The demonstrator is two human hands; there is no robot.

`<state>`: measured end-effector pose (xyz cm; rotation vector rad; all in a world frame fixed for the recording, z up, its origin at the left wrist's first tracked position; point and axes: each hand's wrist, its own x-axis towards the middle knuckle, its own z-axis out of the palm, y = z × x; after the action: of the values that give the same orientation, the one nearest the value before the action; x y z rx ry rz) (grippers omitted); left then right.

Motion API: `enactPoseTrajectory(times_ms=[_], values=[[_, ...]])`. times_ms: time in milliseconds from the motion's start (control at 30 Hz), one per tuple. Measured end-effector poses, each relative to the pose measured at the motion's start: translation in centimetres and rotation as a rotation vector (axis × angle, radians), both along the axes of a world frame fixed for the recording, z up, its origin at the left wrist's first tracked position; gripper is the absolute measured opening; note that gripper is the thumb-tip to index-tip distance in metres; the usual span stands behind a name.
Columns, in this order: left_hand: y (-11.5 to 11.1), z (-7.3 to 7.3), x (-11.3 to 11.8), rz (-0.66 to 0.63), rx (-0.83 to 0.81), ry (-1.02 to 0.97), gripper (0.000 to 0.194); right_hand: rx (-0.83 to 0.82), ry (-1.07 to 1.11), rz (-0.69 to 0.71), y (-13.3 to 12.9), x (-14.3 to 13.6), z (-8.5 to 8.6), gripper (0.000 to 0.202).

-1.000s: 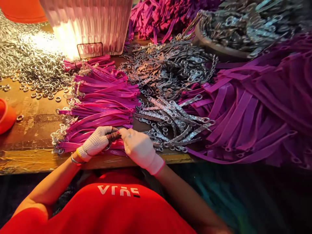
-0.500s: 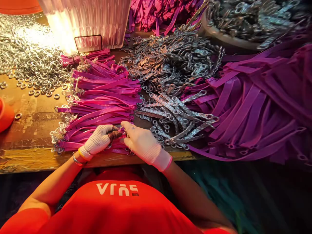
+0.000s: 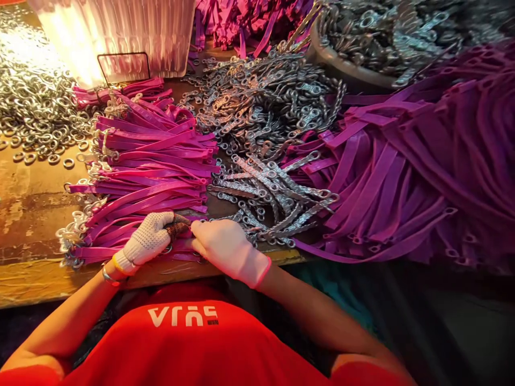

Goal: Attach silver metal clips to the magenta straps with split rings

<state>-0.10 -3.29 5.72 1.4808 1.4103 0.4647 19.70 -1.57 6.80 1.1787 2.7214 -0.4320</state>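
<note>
My left hand [image 3: 151, 236], in a dotted white glove with dark brown wrapping on the fingers, is closed in a pinch on what looks like the end of a purple strap. A metal ring [image 3: 168, 248] shows just below its fingers. Meeting it fingertip to fingertip is my right hand [image 3: 225, 246], in a plain pale glove and also closed; its own fingers hide what they grip. Beneath and beyond both hands lies a row of purple straps [image 3: 148, 185], with pale metal fittings [image 3: 76, 230] at their left ends. Braided metal links [image 3: 277, 182] lie just past my right hand.
Loose metal rings [image 3: 48, 118] cover the table's [image 3: 28, 214] left side. A clear ribbed bin [image 3: 161, 37] stands at the back. Dark chain links [image 3: 257, 102] are heaped mid-table, near a full round tub [image 3: 350, 69]. Many purple straps [image 3: 386, 182] fill the right, hanging over the front edge.
The view has swung slightly right, so the table's things sit further left. Both hands stay together, a little lower and nearer the table's front edge, with the fingertips still meeting.
</note>
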Motion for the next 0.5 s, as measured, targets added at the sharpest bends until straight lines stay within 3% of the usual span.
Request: enactPoseTrajectory(times_ms=[67, 133, 200, 300, 400, 500], values=[[0.3, -0.2, -0.2, -0.037, 0.126, 0.166, 0.029, -0.015, 0.033, -0.028, 1.0, 1.3, 0.6, 0.041], [0.5, -0.3, -0.2, -0.121, 0.215, 0.382, 0.035, 0.076, 0.050, -0.119, 2.9, 2.4, 0.4, 0.042], [0.3, -0.2, 0.3, -0.230, 0.230, 0.588, 0.039, 0.198, 0.016, -0.224, 5.1, 2.9, -0.5, 0.033], [-0.8, -0.1, 1.6, -0.308, 0.200, 0.837, 0.040, 0.283, -0.080, -0.239, 8.0, 2.3, -2.4, 0.028], [-2.7, -0.3, 2.6, -0.286, 0.199, 0.957, 0.041, 0.301, -0.135, -0.224, 8.9, 1.3, -3.6, 0.032], [-3.9, -0.4, 2.6, -0.247, 0.146, 0.892, 0.040, 0.308, -0.125, -0.204, 8.5, 1.2, -4.2, 0.031]])
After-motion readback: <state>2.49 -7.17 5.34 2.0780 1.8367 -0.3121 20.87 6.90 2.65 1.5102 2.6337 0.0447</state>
